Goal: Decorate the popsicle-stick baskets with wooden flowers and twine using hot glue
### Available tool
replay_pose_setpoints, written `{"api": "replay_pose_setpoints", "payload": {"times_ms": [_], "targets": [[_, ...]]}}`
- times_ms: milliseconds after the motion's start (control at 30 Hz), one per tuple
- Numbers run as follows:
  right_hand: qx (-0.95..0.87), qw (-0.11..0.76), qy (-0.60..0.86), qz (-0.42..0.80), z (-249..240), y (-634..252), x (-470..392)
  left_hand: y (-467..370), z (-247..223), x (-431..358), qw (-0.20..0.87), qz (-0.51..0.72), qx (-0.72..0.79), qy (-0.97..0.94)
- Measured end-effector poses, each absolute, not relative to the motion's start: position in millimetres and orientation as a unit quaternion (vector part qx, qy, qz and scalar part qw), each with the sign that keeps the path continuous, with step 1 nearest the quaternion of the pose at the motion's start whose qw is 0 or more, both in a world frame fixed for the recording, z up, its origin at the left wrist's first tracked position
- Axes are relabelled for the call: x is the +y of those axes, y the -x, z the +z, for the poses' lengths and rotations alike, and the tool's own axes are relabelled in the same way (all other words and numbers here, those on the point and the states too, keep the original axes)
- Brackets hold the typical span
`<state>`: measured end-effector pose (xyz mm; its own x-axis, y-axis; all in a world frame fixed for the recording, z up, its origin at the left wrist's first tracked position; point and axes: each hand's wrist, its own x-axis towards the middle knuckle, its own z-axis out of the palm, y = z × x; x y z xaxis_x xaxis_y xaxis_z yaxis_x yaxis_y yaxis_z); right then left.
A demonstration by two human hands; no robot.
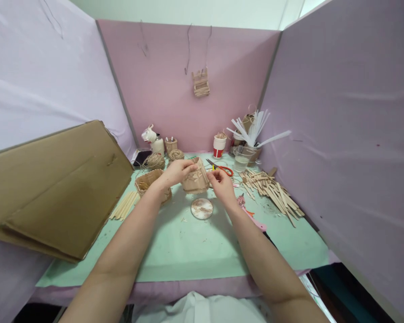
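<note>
A small wooden basket is held above the middle of the green table, tilted. My left hand grips its upper left edge, the fingers wrapped over the rim. At the basket's right side is my right hand, its fingers pinched together; what they hold, if anything, is too small to name. Just beyond that hand lie orange-handled scissors. A round whitish disc rests on the table below the basket. Left of it, partly behind my left forearm, stands a second woven basket.
Wooden sticks are piled at the right, pale sticks at the left beside large cardboard. Twine balls, a paper cup and a clear cup stand behind. A pink tool lies near my right forearm.
</note>
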<state>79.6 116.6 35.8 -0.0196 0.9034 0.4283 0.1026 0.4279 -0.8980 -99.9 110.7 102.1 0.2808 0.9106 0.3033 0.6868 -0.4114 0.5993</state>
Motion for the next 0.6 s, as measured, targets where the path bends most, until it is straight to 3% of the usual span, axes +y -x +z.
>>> {"api": "replay_pose_setpoints", "payload": {"times_ms": [233,500,600], "targets": [[-0.609,0.585,0.416,0.337,32,-86,125,91,77,126,0.054,0.237,0.482,-0.842],[-0.605,0.593,0.409,0.34,29,-88,128,88,68,128,0.015,0.16,0.494,-0.855],[-0.597,0.599,0.406,0.345,32,-91,127,86,74,117,-0.009,0.205,0.485,-0.85]]}}
